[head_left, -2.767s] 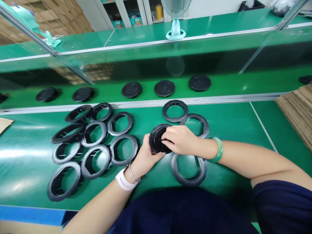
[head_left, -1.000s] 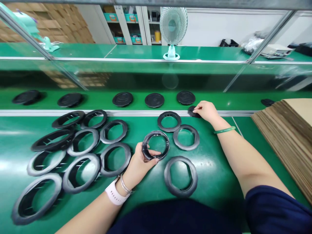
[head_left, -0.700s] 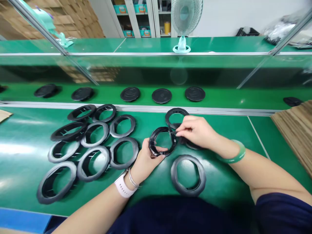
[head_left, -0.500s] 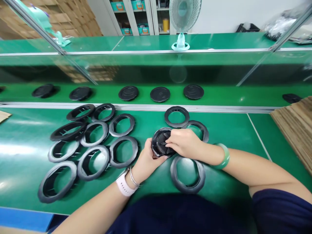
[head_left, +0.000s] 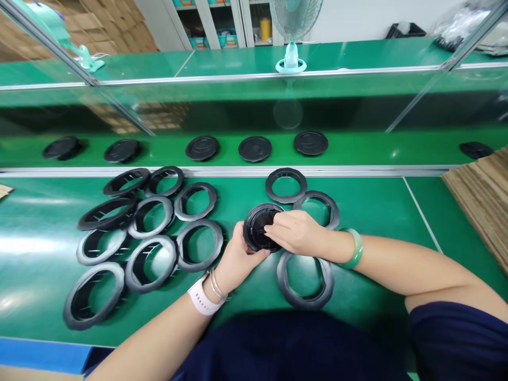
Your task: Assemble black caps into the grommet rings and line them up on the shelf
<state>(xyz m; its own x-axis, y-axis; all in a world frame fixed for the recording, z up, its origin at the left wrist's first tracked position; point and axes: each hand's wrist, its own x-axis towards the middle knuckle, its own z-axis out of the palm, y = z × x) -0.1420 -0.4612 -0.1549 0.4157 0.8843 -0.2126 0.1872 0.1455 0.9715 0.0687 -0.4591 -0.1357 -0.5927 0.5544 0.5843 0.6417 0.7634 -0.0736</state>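
A round black plastic part (head_left: 257, 225) is held over the green bench, its ribbed inner side tilted towards me. My left hand (head_left: 241, 253) wraps its lower left rim, thumb along the near edge. Closed fingers of my right hand (head_left: 296, 231) reach into its middle from the right; what they pinch inside is hidden. Close by lie loose black rings: one ring (head_left: 286, 185) behind, another ring (head_left: 334, 211) partly covered by my right hand, and a third ring (head_left: 282, 280) on the near side.
Several more black rings (head_left: 217, 244) lie in a cluster on the left. Behind a metal rail, several black discs (head_left: 255, 149) sit on a green belt. Stacked brown cardboard (head_left: 482, 196) stands at the right. A light green fan (head_left: 291, 58) is on the shelf beyond.
My right fingers have shifted slightly inside the black part, and more of its inner face shows. The view has moved a little; both hands stay on the part.
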